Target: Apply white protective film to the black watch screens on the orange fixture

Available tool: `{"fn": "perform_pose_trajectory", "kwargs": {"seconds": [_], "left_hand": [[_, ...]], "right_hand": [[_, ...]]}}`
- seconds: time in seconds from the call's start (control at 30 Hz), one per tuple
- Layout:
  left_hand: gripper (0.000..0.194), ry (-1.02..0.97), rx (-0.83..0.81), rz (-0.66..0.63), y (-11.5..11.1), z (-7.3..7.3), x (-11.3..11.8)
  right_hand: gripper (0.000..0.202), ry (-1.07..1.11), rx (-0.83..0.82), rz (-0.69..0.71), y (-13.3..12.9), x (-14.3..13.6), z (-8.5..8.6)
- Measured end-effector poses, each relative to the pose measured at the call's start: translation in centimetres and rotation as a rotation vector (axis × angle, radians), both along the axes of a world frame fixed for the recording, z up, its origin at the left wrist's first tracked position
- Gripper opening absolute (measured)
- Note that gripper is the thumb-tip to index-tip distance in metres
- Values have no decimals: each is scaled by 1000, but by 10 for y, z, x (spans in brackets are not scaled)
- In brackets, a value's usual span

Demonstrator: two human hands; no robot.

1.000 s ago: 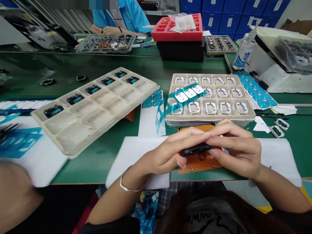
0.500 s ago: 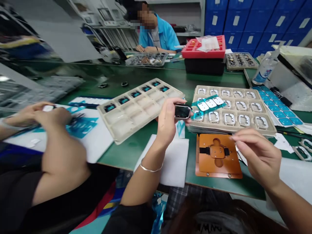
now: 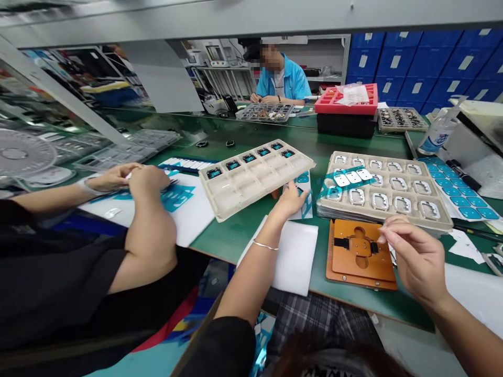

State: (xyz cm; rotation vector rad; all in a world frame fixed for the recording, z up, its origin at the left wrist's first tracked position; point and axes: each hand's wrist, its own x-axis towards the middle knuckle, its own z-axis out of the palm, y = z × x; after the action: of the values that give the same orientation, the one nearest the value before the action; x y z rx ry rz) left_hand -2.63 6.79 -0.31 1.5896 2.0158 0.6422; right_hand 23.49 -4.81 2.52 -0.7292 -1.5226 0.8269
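My left hand [image 3: 290,202] is at the front right edge of a beige tray [image 3: 222,213], fingers curled and partly hidden near its rim. The watch case it held earlier is out of sight, and I cannot tell what the fingers hold. Black watch cases [image 3: 249,157] with teal faces sit along the tray's far side. My right hand [image 3: 412,256] is raised with thumb and fingertips pinched together beside an orange fixture [image 3: 341,267] with a rounded recess and black straps. Anything between those fingertips is too small to make out.
A second tray [image 3: 444,222] holds silver watch frames, with a teal film strip [image 3: 341,179] lying across it. White foam [image 3: 302,256] lies before me. One co-worker's arms [image 3: 151,209] work at left; another person [image 3: 286,78] sits opposite. A pump bottle [image 3: 436,133] stands at right.
My left hand has moved in against the tray's front edge, and the watch case no longer shows. My right hand stays pinched by the fixture. The whole view has shifted.
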Motion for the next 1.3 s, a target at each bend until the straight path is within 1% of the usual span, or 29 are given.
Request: {"fn": "perform_pose_trajectory", "kwargs": {"seconds": [0.07,0.2,0.23,0.3,0.43,0.53,0.6,0.77,0.9,1.0,1.1,1.2,1.27,1.3], "left_hand": [[59,25,-50,21,0,1,0],[41,78,-141,6,-3,5,0],[40,88,-150,-7,-3,6,0],[48,101,-161,-29,-5,8,1],[73,109,-201,-35,-7,10,2],[80,139,-229,-30,-7,9,1],[77,179,-244,-44,-6,8,1],[57,302,-265,-139,-7,6,0],[49,355,-239,-164,-10,6,2],[41,351,-192,-128,-12,7,4],[35,292,-88,-91,-12,9,5],[43,165,59,-107,-10,12,8],[55,65,141,-126,-10,14,12],[60,-19,170,-127,-10,15,15]], "right_hand": [[13,-11,-16,16,-1,-1,0],[10,-42,-40,35,-3,-4,0],[9,-38,-55,43,-3,-4,0],[9,-24,-104,70,-3,-4,-1],[8,9,-175,115,-2,-3,-2],[8,4,-172,124,-2,-4,0],[9,-4,-161,142,-2,-5,1],[11,-10,-125,155,0,-10,5],[12,-24,-137,142,2,-10,8],[14,-39,-165,133,3,-9,10],[17,-63,-185,131,3,-8,11],[20,-94,-172,125,4,-8,10],[20,-138,-129,79,7,-7,9],[19,-171,-96,42,8,-6,9]]}}
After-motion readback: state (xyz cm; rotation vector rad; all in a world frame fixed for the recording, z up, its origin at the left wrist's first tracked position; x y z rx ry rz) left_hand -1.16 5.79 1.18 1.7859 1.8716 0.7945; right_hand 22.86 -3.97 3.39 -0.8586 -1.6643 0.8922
